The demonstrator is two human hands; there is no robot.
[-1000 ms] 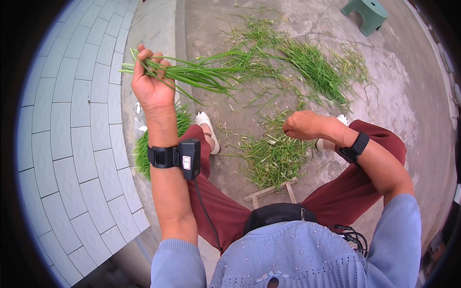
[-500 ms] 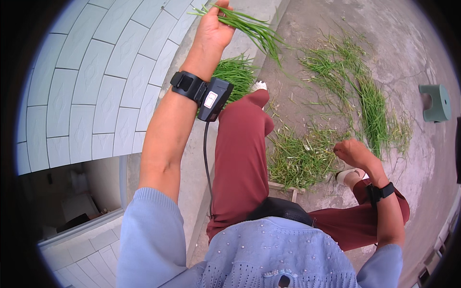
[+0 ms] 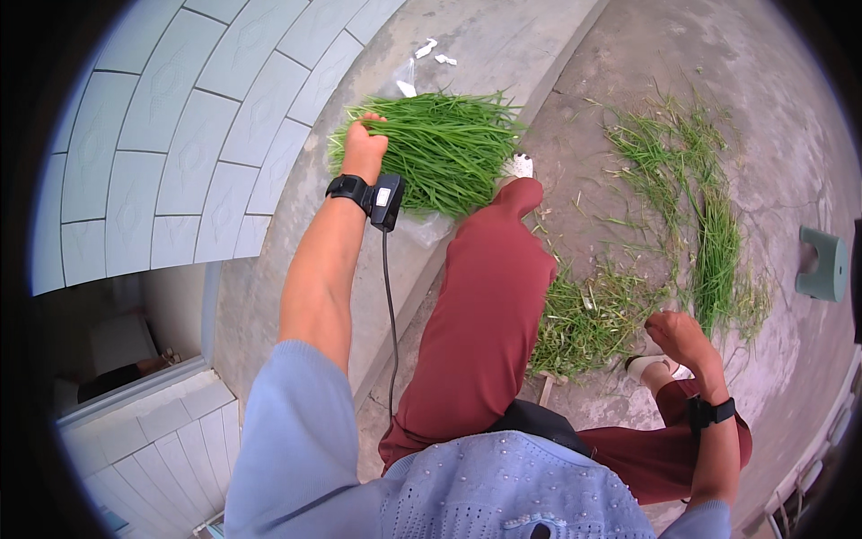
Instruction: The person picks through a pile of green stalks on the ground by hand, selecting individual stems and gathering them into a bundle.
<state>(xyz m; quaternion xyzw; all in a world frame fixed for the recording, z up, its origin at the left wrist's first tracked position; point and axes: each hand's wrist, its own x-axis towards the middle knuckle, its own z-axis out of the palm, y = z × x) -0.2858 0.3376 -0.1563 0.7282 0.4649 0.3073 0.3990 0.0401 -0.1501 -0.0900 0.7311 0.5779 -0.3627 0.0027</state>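
Note:
My left hand (image 3: pixel 364 148) is at the left end of a neat green pile of garlic chives (image 3: pixel 440 144). Its fingers close over chive stalks at the top of the pile, and where the held bunch ends I cannot make out. The pile lies on a concrete ledge, with clear plastic showing under its edge. Over by my right foot, my right hand (image 3: pixel 680 337) is curled closed above the ground. Whatever its fingers may hold is hidden. Nearest to it are a heap of yellowish trimmed chive scraps (image 3: pixel 584 323) and a long row of loose chives (image 3: pixel 716 256).
More scattered chives (image 3: pixel 660 148) lie farther out on the concrete floor. White scraps (image 3: pixel 426 48) rest on the ledge beyond the pile. A grey-green stool (image 3: pixel 822 263) stands at the right. The tiled wall (image 3: pixel 180 117) borders the ledge; a black cable (image 3: pixel 389 314) hangs from my left wrist.
My left hand has come down from the far end with its bunch of chives onto the pile. My right hand stays closed near the scraps, and the view has shifted.

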